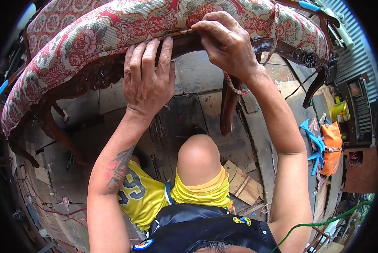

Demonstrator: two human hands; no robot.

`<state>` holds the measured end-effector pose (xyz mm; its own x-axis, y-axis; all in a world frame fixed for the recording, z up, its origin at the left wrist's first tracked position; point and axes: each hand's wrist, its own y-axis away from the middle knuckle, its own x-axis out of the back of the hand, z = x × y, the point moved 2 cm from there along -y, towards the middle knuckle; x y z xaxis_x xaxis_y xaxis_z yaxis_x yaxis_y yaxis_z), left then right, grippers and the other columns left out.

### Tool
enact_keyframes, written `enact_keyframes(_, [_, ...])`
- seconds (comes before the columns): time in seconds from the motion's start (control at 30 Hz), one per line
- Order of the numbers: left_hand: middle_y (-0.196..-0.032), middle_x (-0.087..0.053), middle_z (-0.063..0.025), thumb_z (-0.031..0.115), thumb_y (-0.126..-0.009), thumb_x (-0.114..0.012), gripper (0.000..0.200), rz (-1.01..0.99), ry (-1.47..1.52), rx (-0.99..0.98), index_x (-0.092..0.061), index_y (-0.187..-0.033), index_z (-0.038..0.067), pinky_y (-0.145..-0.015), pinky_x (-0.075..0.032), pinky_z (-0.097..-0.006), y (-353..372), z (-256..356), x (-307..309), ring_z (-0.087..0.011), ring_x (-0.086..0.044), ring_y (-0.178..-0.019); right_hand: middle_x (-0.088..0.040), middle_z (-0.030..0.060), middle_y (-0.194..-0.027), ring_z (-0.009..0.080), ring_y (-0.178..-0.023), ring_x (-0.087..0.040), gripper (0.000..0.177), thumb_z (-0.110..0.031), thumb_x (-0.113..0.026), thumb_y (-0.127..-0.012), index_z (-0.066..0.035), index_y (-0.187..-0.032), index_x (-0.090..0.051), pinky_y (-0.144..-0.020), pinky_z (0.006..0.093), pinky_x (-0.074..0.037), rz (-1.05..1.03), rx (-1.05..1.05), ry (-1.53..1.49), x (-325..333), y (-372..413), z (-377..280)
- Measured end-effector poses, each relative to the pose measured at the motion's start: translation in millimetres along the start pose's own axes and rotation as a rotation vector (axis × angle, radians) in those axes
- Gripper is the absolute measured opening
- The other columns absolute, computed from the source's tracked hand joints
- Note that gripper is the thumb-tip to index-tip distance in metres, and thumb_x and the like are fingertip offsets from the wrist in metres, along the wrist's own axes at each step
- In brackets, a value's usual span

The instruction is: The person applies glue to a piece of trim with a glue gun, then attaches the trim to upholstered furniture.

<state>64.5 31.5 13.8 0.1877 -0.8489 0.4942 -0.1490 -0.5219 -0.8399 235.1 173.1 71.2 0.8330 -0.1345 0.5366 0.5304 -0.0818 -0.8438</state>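
Observation:
A long sofa [142, 27] with red, green and cream floral upholstery stretches across the top of the view, above a dark, glossy carved wooden frame [98, 76]. My left hand [149, 76] lies against the seat's lower front edge, fingers extended and fingertips on the seam where fabric meets wood. To its right, my right hand [229, 44] is closed in a pinch at the same edge, on a narrow trim strip [178, 33]; its fingertips partly hide what they grip. A patterned cord [276, 29] drapes over the seat and runs down around a wooden leg [227, 105].
Worn wooden boards [189, 114] make up the floor, with wood scraps [243, 183] near my knee. At right lie an orange bag [331, 147] and blue straps [317, 145]; beyond stands a yellow can [339, 111]. A green cord [336, 217] crosses the lower right.

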Motion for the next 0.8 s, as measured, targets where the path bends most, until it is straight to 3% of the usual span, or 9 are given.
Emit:
enact_keyframes(0.2, [-0.144,-0.059,-0.0118,0.015,-0.094,-0.073,0.057,-0.017,0.048,-0.017,-0.062,-0.149,0.004,-0.118,-0.044,-0.043,-2,4,-4,-0.0317,-0.053,-0.134,-0.071,0.0108,-0.111,0.0321,-0.105,-0.073,0.03,0.0,-0.078,-0.085,-0.009,-0.113,-0.077,-0.091,0.0429,-0.062,-0.006,0.005,-0.049,-2,4,-2])
enact_keyframes(0.63, [-0.138,-0.062,-0.011,0.02,-0.095,-0.075,0.058,-0.002,-0.027,-0.028,-0.063,-0.149,0.006,-0.118,-0.045,-0.0415,-1,5,-7,-0.03,-0.055,-0.133,-0.071,0.0106,-0.118,0.0325,-0.11,-0.071,0.034,-0.005,-0.079,-0.087,-0.012,-0.12,-0.076,-0.093,0.0426,-0.063,-0.066,0.155,0.087,2,-7,4])
enact_keyframes(0.8, [-0.137,-0.063,-0.0106,0.023,-0.095,-0.076,0.057,0.026,-0.038,-0.036,-0.064,-0.148,0.006,-0.117,-0.047,-0.0421,-1,5,-8,-0.0298,-0.056,-0.131,-0.07,0.0102,-0.122,0.033,-0.113,-0.07,0.039,-0.005,-0.079,-0.082,-0.012,-0.121,-0.076,-0.094,0.0438,-0.063,-0.097,0.198,0.09,2,-4,7])
